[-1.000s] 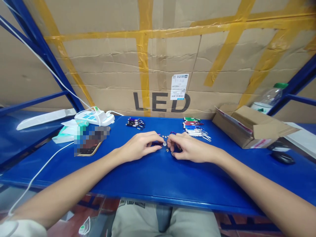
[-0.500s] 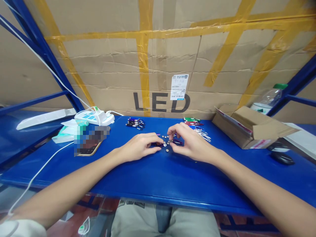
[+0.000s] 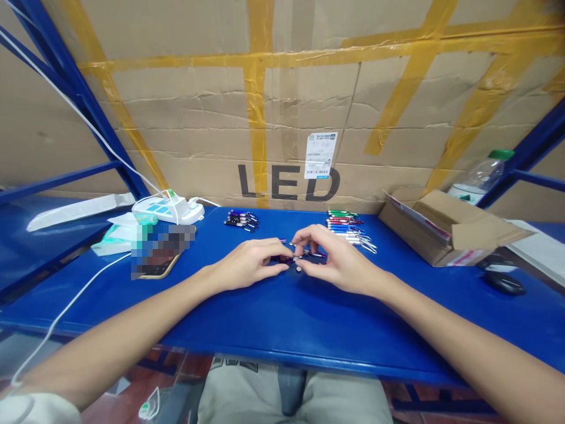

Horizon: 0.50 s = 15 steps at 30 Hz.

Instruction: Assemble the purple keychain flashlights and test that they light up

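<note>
My left hand (image 3: pixel 253 263) is closed around a small purple metal tube (image 3: pixel 281 259), which looks like a keychain flashlight body and points to the right. Thumb and index finger of my right hand (image 3: pixel 329 256) are pinched at the tube's right end on a small silver button cell (image 3: pixel 296 258), partly hidden by the fingertips. Just below the fingers, another button cell (image 3: pixel 299 270) lies on the blue table (image 3: pixel 282 318). More purple parts (image 3: pixel 318 254) are partly covered by my right hand.
Black and blue keychain flashlights (image 3: pixel 241 221) lie in a row at the back; green, red, blue and silver ones (image 3: pixel 344 224) lie to the right. A phone (image 3: pixel 170 268) and power strip (image 3: pixel 161 209) are left. An open carton (image 3: pixel 441 227) and a black mouse (image 3: pixel 504 282) are right.
My right hand has moved slightly left, bringing its fingertips to the end of the purple tube. My left hand has stayed in place with the tube.
</note>
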Each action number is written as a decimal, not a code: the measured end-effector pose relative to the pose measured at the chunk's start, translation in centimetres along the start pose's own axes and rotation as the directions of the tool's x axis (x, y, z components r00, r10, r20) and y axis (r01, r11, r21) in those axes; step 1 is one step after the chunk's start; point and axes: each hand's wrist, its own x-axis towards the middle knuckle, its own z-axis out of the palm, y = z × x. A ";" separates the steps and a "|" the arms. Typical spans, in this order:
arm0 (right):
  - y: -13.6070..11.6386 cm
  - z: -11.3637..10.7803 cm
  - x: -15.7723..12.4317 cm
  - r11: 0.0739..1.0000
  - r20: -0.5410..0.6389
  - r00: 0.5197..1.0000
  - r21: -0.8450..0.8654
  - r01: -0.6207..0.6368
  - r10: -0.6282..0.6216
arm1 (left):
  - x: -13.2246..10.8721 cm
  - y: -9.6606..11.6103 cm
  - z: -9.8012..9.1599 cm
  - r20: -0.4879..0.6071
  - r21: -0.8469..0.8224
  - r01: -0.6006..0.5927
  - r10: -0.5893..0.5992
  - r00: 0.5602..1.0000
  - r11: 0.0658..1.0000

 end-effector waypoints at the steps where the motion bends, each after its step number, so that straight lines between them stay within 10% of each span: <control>1: 0.0 0.0 0.0 1.000 -0.002 1.000 -0.004 0.003 -0.003 | 0.0 0.0 0.0 0.001 -0.002 -0.002 0.002 1.000 1.000; 15: 0.9 -0.5 0.0 0.996 -0.066 0.998 -0.091 -0.016 0.010 | 0.0 -0.1 -0.1 -0.018 -0.063 -0.026 0.025 1.000 0.998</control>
